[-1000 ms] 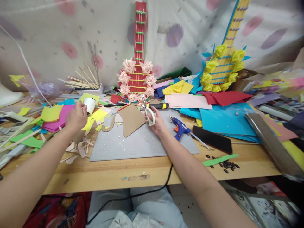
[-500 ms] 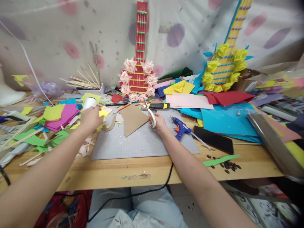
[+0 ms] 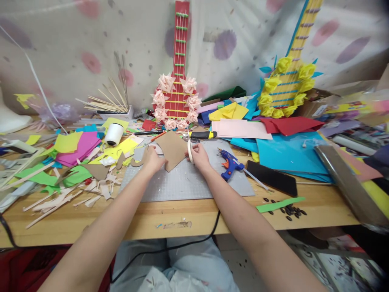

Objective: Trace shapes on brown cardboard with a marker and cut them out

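My right hand (image 3: pixel 201 157) is closed around the white-handled scissors (image 3: pixel 190 152), whose blades point away from me. Just left of them is a piece of brown cardboard (image 3: pixel 174 151) with angled edges, above the grey cutting mat (image 3: pixel 179 188). My left hand (image 3: pixel 154 161) is at the cardboard's left edge, thumb and fingers apart, the thumb close to or touching that edge. A small pale piece (image 3: pixel 158 150) shows between its fingers. A curved brown offcut (image 3: pixel 136 163) lies to its left.
A blue glue gun (image 3: pixel 230 163) and a black phone (image 3: pixel 272 178) lie to the right. Yellow-and-black-handled cutter (image 3: pixel 203 134) lies behind the mat. A white roll (image 3: pixel 114 134) stands among paper scraps at left. A red paper guitar (image 3: pixel 178 97) leans at the back.
My left hand has left the white roll and moved right to the cardboard. The cardboard has shifted and turned slightly. My right hand still has the scissors, now turned more edge-on.
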### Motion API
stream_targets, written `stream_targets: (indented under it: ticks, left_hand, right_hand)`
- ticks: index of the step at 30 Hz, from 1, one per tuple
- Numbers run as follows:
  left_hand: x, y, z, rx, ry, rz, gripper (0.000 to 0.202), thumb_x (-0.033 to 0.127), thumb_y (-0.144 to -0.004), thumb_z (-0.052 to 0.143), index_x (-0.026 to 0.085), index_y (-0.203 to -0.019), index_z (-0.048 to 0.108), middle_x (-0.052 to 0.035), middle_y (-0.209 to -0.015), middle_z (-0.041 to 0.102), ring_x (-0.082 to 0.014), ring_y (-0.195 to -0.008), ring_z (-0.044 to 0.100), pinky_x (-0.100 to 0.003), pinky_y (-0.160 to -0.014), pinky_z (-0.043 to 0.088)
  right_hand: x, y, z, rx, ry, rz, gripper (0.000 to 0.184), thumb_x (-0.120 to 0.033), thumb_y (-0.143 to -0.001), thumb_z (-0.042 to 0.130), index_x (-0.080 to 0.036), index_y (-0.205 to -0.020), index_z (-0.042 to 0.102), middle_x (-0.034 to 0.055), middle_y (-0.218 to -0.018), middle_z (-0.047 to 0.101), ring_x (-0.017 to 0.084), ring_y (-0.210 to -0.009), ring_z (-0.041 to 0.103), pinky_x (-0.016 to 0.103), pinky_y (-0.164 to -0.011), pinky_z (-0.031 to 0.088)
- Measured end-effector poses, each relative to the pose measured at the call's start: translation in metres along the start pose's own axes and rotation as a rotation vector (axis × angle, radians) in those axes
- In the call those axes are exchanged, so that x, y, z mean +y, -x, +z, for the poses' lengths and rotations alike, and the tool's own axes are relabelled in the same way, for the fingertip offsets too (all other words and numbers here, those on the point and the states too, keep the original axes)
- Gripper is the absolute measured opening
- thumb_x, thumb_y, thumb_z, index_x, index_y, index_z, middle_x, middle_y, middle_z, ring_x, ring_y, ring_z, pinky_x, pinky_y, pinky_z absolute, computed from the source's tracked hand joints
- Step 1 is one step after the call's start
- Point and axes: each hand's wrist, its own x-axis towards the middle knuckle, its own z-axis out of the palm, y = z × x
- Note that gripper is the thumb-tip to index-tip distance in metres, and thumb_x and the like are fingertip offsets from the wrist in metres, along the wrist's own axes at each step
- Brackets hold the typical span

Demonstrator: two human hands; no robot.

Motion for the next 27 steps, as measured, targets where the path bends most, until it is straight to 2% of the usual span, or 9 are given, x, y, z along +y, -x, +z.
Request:
stream_targets:
  ticks: [2,5,9,12,16,18,21,24,27]
  left_hand:
    - [0.005,0.003,0.003,0.006,0.145,-0.036,0.065,0.013,-0.045,0.076,0.017,-0.101,0.043,-0.0103,-0.105,0.054,-0.0201,-0.091,0.058,-0.033,-0.075,0.045]
    - [0.013,0.006,0.008,-0.088,0.479,-0.198,0.061,0.011,-0.048,0.072,0.016,-0.102,0.044,-0.0082,-0.095,0.057,-0.0153,-0.074,0.060,-0.028,-0.063,0.047]
    - [0.017,0.005,0.008,-0.227,0.634,-0.201,0.032,0.011,-0.051,0.068,0.014,-0.080,0.056,-0.0035,-0.071,0.061,-0.0117,-0.060,0.056,-0.022,-0.052,0.041]
    - [0.014,0.000,0.000,-0.270,0.663,-0.185,0.017,0.014,-0.051,0.064,0.013,-0.067,0.059,-0.0027,-0.065,0.061,-0.0099,-0.055,0.053,-0.020,-0.048,0.038]
    - [0.012,-0.006,-0.014,-0.186,0.720,-0.189,0.017,0.015,-0.049,0.064,0.015,-0.066,0.058,-0.0009,-0.065,0.060,-0.0080,-0.052,0.051,-0.018,-0.045,0.035]
    - [0.014,-0.005,-0.017,-0.211,0.730,-0.161,0.018,0.016,-0.050,0.065,0.014,-0.066,0.058,-0.0005,-0.065,0.059,-0.0068,-0.051,0.050,-0.017,-0.044,0.034]
    - [0.018,0.002,-0.015,-0.258,0.728,-0.114,0.019,0.023,-0.056,0.065,0.014,-0.071,0.058,-0.0003,-0.068,0.058,-0.0067,-0.052,0.051,-0.017,-0.046,0.036]
    - [0.016,0.005,-0.008,-0.221,0.698,-0.045,0.021,0.033,-0.069,0.057,0.016,-0.080,0.058,-0.0033,-0.082,0.062,-0.0095,-0.059,0.056,-0.022,-0.055,0.044]
    - [0.008,0.005,-0.004,-0.081,0.445,0.110,0.023,0.030,-0.077,0.046,0.017,-0.089,0.060,-0.0070,-0.097,0.063,-0.0148,-0.076,0.060,-0.030,-0.070,0.048]
  right_hand:
    - [0.001,-0.001,0.000,-0.004,0.017,-0.012,0.018,-0.036,-0.076,0.051,-0.023,-0.081,0.040,-0.0027,-0.066,0.063,0.011,-0.055,0.059,0.027,-0.057,0.049]
    - [0.000,0.002,0.001,-0.016,0.028,-0.026,0.018,-0.035,-0.075,0.051,-0.023,-0.080,0.039,-0.0032,-0.063,0.062,0.011,-0.053,0.058,0.027,-0.057,0.048]
    - [-0.005,0.010,0.002,-0.033,0.013,-0.057,0.018,-0.034,-0.074,0.050,-0.023,-0.081,0.038,-0.0036,-0.062,0.061,0.012,-0.054,0.058,0.026,-0.057,0.046]
    - [-0.013,0.014,-0.004,0.105,0.080,-0.127,0.023,-0.038,-0.072,0.052,-0.023,-0.084,0.040,-0.0024,-0.070,0.061,0.014,-0.062,0.059,0.028,-0.062,0.046]
    - [-0.027,0.011,-0.018,0.328,0.133,-0.176,0.044,-0.039,-0.060,0.065,-0.022,-0.092,0.039,0.0017,-0.089,0.060,0.017,-0.080,0.059,0.031,-0.072,0.045]
    - [-0.035,0.007,-0.026,0.246,0.060,-0.071,0.048,-0.035,-0.054,0.071,-0.021,-0.086,0.039,0.0029,-0.088,0.059,0.017,-0.079,0.059,0.031,-0.067,0.046]
    - [-0.049,0.001,-0.041,-0.018,-0.187,0.099,0.044,-0.028,-0.054,0.073,-0.020,-0.079,0.037,-0.0005,-0.070,0.058,0.015,-0.062,0.058,0.026,-0.052,0.044]
    - [-0.064,-0.005,-0.068,-0.125,-0.317,0.084,0.040,-0.022,-0.055,0.074,-0.020,-0.075,0.039,-0.0050,-0.056,0.050,0.010,-0.050,0.052,0.022,-0.045,0.039]
    - [-0.071,-0.011,-0.102,-0.219,-0.307,0.030,0.037,-0.018,-0.054,0.073,-0.019,-0.074,0.042,-0.0052,-0.058,0.049,0.008,-0.049,0.049,0.021,-0.043,0.038]
